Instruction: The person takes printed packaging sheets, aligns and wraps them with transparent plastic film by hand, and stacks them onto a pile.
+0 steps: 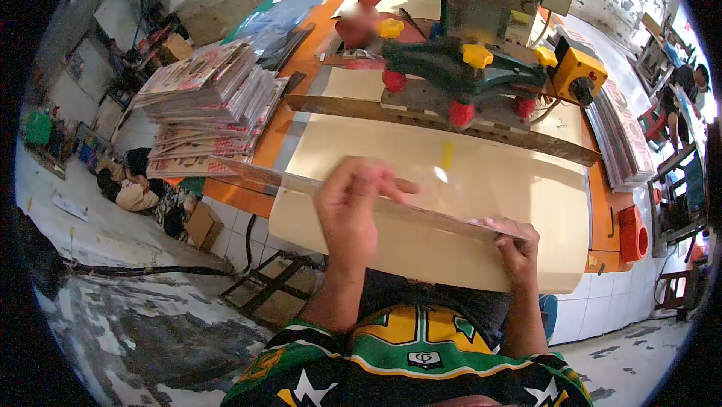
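My right hand (517,249) pinches the near edge of a clear plastic sheet (421,181), thumb below and fingers on top. The sheet is see-through, with a bright glare spot, and lies over a cream-coloured board or sheet (481,256) that curves down at the table's front. Above the left part of the plastic is my left hand (353,204), its fingers bent and smeared by motion; whether they touch the sheet I cannot tell. A yellow strip (447,156) shows on the cream surface. Behind both hands a long metal bar (444,127) crosses the work surface.
A dark green press head (466,68) with red and yellow knobs stands over the bar. A yellow control box (579,72) hangs at its right. Stacks of printed plastic packs (207,106) lie left, and more packs (620,132) right. A red holder (632,234) sits at the right edge.
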